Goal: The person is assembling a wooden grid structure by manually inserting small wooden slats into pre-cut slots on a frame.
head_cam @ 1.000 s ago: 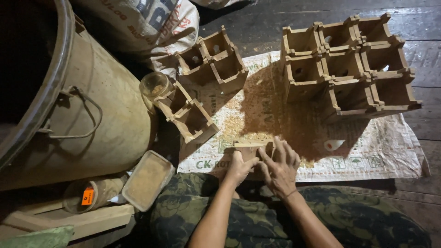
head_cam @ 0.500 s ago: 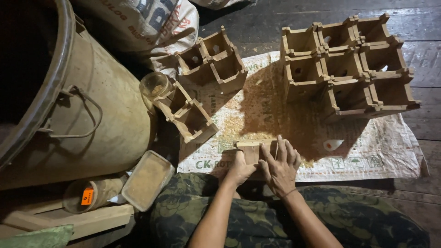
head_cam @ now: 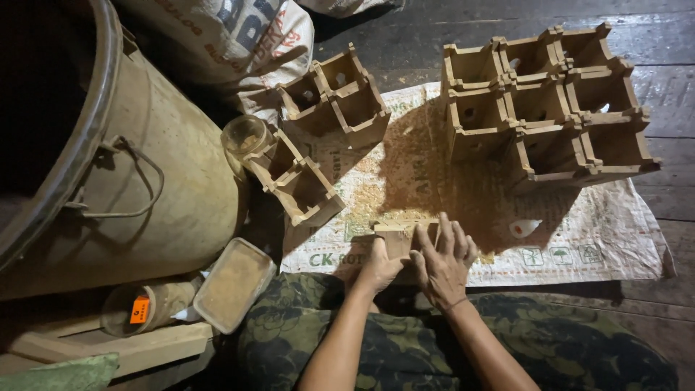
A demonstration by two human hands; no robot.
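A small wooden piece [head_cam: 397, 233] lies on a white woven sack mat [head_cam: 579, 246] dusted with sawdust, just in front of my lap. My left hand [head_cam: 376, 268] grips its near left side. My right hand [head_cam: 443, 262] presses flat on its right part, fingers spread. Most of the piece is hidden under both hands. Further back on the mat stands a block of several joined open wooden boxes [head_cam: 546, 101].
A large metal drum [head_cam: 123, 166] with a wire handle fills the left. Two smaller wooden box groups [head_cam: 337, 98] [head_cam: 297, 181] and a glass jar [head_cam: 245, 135] sit beside it. A plastic tub of sawdust [head_cam: 233, 284], an orange-labelled jar [head_cam: 145, 308], wood offcuts [head_cam: 108, 351] and a printed sack [head_cam: 232, 36] lie around.
Both hands have shifted slightly on the wooden piece; the right hand now lies flatter over it. Nothing else has moved.
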